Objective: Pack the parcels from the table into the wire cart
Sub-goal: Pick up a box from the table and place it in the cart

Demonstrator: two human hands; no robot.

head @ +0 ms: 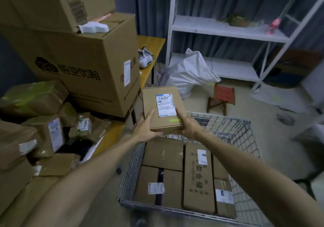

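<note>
- We see through a single camera worn on the head.
- It faces forward and steeply down into the wire cart (245,139), which sits close below us in the lower middle of the view.
- The counter (112,133) lies left of the cart, equally near; the shelf (219,30) stands beyond the cart, farther off.
- The wide lens tilts the uprights beyond the cart.

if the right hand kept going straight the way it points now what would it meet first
The right hand grips the labelled box. Past that, it aims forward-left, probably toward the big carton on the table; depth is unclear.
</note>
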